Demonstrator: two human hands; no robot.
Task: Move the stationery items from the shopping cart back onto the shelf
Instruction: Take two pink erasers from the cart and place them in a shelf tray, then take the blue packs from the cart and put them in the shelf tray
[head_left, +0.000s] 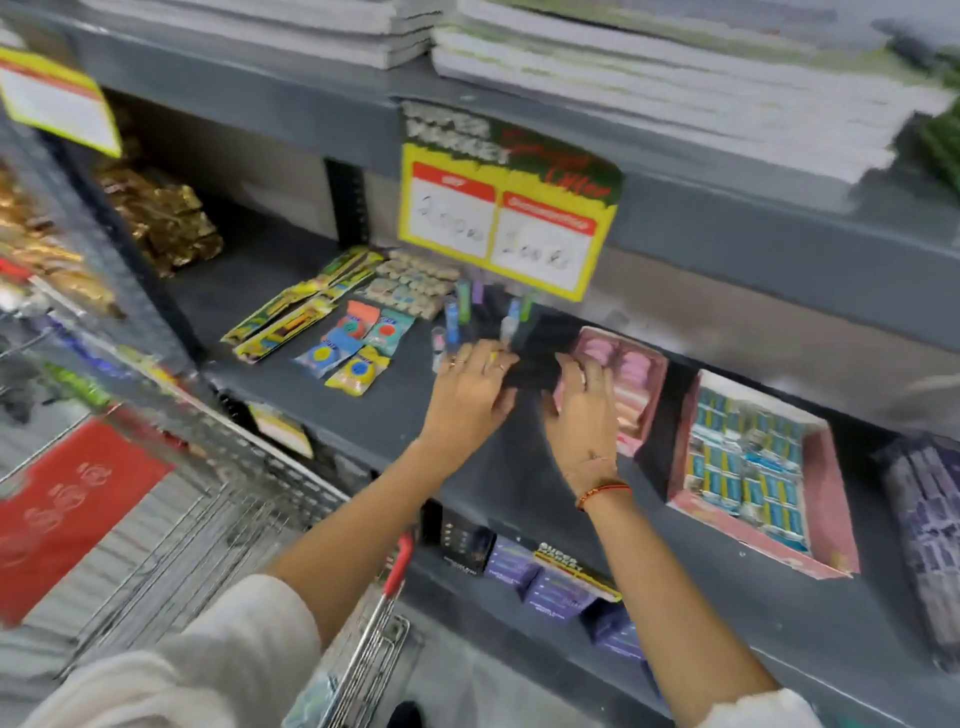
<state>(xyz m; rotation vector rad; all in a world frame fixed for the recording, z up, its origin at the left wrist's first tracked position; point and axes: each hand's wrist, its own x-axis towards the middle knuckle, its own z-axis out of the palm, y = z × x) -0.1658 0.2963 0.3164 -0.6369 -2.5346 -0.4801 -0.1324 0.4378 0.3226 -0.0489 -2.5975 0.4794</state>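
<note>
1. Much of the stationery already lay on the shelf (322, 415): pencil packs (291, 322), round sharpeners (353, 348), erasers (415, 291) and a row of small upright pieces (467, 312).
2. My left hand (470, 395) and right hand (582, 410) were both down on the shelf around a dark item (535, 353), between the sharpeners and the pink box (639, 384). I judged I was setting it in place.
3. My left hand's fingers were spread flat and my right hand's curled at the item's edge; whether either truly gripped it I could not tell through the blur.
4. The cart (218, 499) stood to my left. Its visible part showed bare wire and a red sheet (72, 509); my sleeve (197, 670) and the frame edge hid the rest, so I could not say what remained inside.
5. The dark item was too smeared to name, and the price card (504, 218) was unreadable.
</note>
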